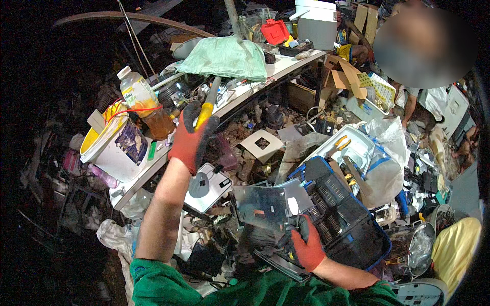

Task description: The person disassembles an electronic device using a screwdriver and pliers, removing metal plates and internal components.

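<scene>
My left hand (pixel 191 138), in a red and black glove, is raised over the edge of a white table (pixel 148 171) and closed round the yellow handle of a screwdriver (pixel 206 104) that points up and away. My right hand (pixel 305 247), gloved the same, grips the lower edge of a flat metal casing (pixel 260 206), a dismantled device with a bare metal plate tilted up. The casing rests near my lap, next to a dark blue-edged crate (pixel 347 214).
On the table stand a white bucket (pixel 115 148), a plastic bottle of orange liquid (pixel 143 102) and a green sack (pixel 224 58). Scrap electronics, a white tray with pliers (pixel 339 145) and cardboard cover the floor. Another person sits at the far right (pixel 423 112).
</scene>
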The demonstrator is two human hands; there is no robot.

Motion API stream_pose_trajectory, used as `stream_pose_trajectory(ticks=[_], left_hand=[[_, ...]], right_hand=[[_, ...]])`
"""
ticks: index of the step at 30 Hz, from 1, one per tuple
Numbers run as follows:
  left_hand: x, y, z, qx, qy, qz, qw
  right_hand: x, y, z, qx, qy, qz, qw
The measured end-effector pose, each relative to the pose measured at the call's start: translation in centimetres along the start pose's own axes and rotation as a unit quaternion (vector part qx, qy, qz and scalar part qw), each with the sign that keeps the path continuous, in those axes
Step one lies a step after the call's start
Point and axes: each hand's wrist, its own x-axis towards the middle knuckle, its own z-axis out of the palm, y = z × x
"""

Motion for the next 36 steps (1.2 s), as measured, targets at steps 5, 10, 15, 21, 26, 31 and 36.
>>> stream_pose_trajectory(ticks=[5,10,15,21,26,31,36], left_hand=[[1.1,-0.5,0.6,-0.493,-0.072,-0.303,0.812],[-0.1,-1.5,2.0,-0.49,-0.047,-0.251,0.833],[-1.3,-1.1,4.1,-0.479,-0.006,-0.201,0.854],[-2.0,-2.5,4.3,-0.388,-0.015,-0.189,0.902],[-2.2,-2.9,3.9,-0.384,0.002,-0.192,0.903],[-1.2,-1.1,4.0,-0.366,0.018,-0.168,0.915],[-0.5,-1.7,3.3,-0.412,0.004,-0.177,0.894]], right_hand=[[1.3,0.3,-2.3,-0.082,0.06,-0.112,0.989],[6.8,-5.7,-4.3,-0.1,0.07,-0.191,0.974],[9.4,-3.3,-0.2,0.042,0.207,-0.23,0.95],[10.3,-2.9,0.1,0.031,0.132,-0.14,0.981],[20.7,-9.5,1.5,-0.114,0.109,-0.368,0.916],[33.9,-16.2,7.0,-0.303,0.038,-0.503,0.808],[42.2,-18.6,9.3,-0.443,0.042,-0.504,0.741]])
